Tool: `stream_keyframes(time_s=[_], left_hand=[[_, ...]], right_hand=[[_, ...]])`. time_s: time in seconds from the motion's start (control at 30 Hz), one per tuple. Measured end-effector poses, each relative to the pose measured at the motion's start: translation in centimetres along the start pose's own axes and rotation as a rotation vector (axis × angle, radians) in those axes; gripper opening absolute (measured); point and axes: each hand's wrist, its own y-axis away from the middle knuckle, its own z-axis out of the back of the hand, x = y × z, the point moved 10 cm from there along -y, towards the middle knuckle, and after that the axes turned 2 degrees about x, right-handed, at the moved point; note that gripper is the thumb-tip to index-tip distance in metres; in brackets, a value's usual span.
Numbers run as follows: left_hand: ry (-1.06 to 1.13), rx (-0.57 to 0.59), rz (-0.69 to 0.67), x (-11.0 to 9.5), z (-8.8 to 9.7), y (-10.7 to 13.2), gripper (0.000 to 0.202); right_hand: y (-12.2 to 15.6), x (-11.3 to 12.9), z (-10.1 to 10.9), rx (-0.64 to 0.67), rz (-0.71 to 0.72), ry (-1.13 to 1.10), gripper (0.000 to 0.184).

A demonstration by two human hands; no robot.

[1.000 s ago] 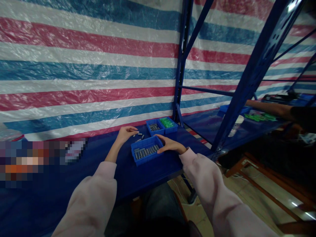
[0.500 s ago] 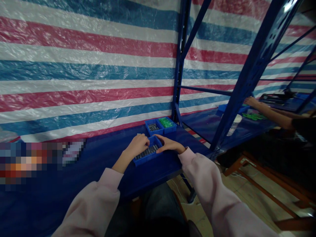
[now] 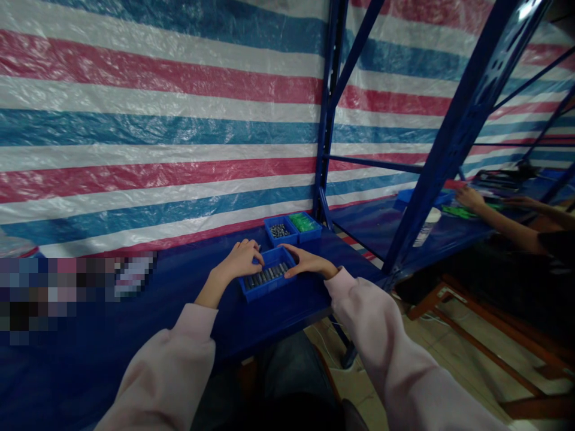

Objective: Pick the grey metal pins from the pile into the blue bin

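Observation:
A blue plastic bin [image 3: 268,290] sits on the blue table with a row of short grey cylindrical pieces [image 3: 268,275] lying side by side in it. My right hand [image 3: 309,261] grips the bin's right end, thumb at the front and fingers around the back. At the left end is my left hand [image 3: 240,260], its fingers curled over the bin's back left part. A small greyish bit shows by those fingertips, too small to name. Behind stand two more blue bins: one holds small metal parts [image 3: 280,230], the other green pieces [image 3: 302,222].
A blue metal upright [image 3: 324,120] and a slanting post [image 3: 442,137] frame the table's right end. Beyond them another person's hand [image 3: 469,196] is near green pieces [image 3: 458,211] and a white cup [image 3: 427,227]. Striped sheeting hangs behind the table [image 3: 188,335].
My left hand has moved left, from over the middle of the bin to its left end, uncovering more grey pieces. My right hand stays put. The other person's hands have shifted.

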Motion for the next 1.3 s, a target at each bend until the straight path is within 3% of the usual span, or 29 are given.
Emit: stream_keyframes(time_s=[0.1,0.23,0.37,0.57,0.73,1.0,1.17,1.3], left_hand=[[0.155,0.011,-0.032,1.3,1.0,-0.2,0.021],[0.306,-0.081,0.028,4.7,1.6,-0.4,0.030],[0.315,-0.161,0.123,7.8,-0.2,-0.7,0.039],[0.261,-0.173,0.199,9.5,-3.1,-2.2,0.052],[0.221,-0.167,0.239,10.0,-3.7,-3.1,0.042],[0.204,-0.198,0.302,10.6,-2.5,-2.2,0.023],[0.248,-0.273,0.308,9.4,0.8,-1.6,0.029],[0.306,-0.294,0.225,5.5,4.1,-0.7,0.035]], right_hand=[[0.0,-0.1,0.0,0.003,-0.004,-0.015,0.102],[0.0,0.0,-0.2,0.013,-0.006,-0.043,0.102],[0.1,0.4,-0.6,0.030,-0.004,-0.081,0.104],[0.2,0.5,-0.8,0.040,-0.007,-0.109,0.103],[0.3,0.4,-0.7,0.023,-0.010,-0.081,0.102],[0.3,0.7,-0.9,0.029,-0.008,-0.090,0.101],[0.4,1.1,-1.0,0.026,-0.006,-0.096,0.101],[0.3,0.8,-0.9,0.033,-0.003,-0.072,0.101]])
